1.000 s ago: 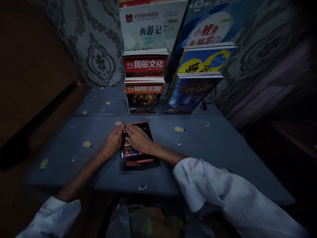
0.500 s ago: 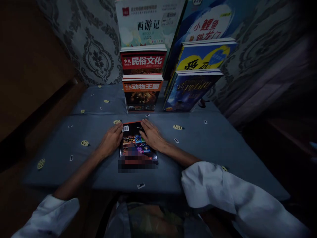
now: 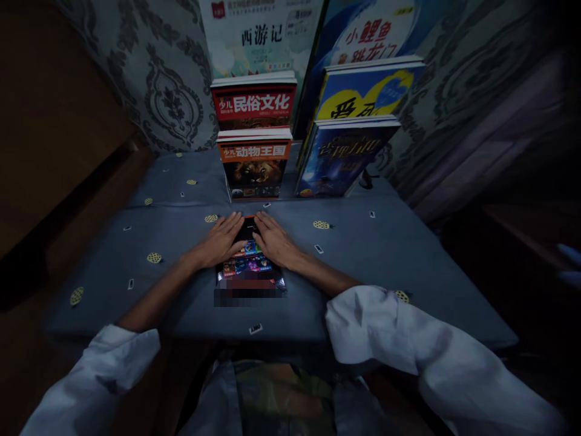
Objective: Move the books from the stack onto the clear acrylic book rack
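Observation:
A dark book (image 3: 247, 264) with small colourful pictures lies flat on the blue-grey cloth in front of me. Over its upper left part rests my left hand (image 3: 222, 238), palm down with the thumb spread away from the fingers. My right hand (image 3: 273, 240) lies flat on the upper right part, fingers stretched out. Between the two hands shows a strip of the black cover. Part of the lower edge is blurred by pixel blocks, and the hands hide the upper corners.
Beyond the book stand an orange animal book (image 3: 255, 166), a red book (image 3: 254, 106), a blue-purple book (image 3: 345, 157), a blue and yellow book (image 3: 370, 88) and taller ones behind. The cloth-covered table (image 3: 363, 260) ends near my body. A patterned curtain (image 3: 175, 97) hangs behind.
My left hand has moved from the book's left edge inward onto its cover, hiding the barcode. My right hand stays on the upper right part. The view has shifted slightly.

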`<state>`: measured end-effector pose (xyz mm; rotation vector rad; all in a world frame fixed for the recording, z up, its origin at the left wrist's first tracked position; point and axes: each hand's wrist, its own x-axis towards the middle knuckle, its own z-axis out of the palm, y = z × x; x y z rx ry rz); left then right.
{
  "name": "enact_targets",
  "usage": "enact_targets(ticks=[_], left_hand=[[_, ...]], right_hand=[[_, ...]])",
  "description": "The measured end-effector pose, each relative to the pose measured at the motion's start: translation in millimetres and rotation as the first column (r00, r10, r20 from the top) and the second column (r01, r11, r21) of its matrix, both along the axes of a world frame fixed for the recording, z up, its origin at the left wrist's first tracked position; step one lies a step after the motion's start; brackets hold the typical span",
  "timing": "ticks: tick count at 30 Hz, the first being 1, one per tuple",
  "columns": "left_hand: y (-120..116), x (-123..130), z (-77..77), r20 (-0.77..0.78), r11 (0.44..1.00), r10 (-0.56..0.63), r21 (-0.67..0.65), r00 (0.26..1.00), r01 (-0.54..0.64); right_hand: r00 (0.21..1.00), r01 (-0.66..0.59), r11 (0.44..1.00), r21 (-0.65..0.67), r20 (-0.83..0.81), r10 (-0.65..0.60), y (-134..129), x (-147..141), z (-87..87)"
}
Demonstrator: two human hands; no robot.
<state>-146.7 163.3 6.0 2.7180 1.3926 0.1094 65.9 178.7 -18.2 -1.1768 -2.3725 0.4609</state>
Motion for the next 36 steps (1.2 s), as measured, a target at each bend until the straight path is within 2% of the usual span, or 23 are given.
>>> enact_targets(ticks=[4,11,18,26,31,36], left_hand=[[6,7,3.8,0.001,0.997,-0.067,-0.038,0.998,0.067],[3,7,-0.1,0.097,0.996,-0.09,-0.014,0.991,0.092],[-9,16,-0.3,0.21,0.996,-0.093,0.026,0.973,0.09],[-32,23,-2.3,0.217,0.987,-0.149,0.092,0.965,0.132],[-51,26,5.9,0.192,0.984,-0.18,0.036,0.965,0.177],[-74,21,17.6,0.138,0.963,-0.234,-0.101,0.962,0.249]], right_hand=[[0.999,-0.04,0.999,-0.025,0.001,0.04,0,4,2.6],[0.995,-0.092,0.995,-0.042,-0.038,0.091,-13,14,-1.0],[0.986,-0.164,0.985,-0.057,-0.039,0.162,-35,26,4.6],[0.979,-0.197,0.975,-0.098,-0.061,0.192,-63,39,12.4],[0.976,-0.215,0.97,-0.115,-0.062,0.209,-80,47,14.7],[0.962,-0.272,0.952,-0.144,-0.004,0.274,-97,58,17.6]])
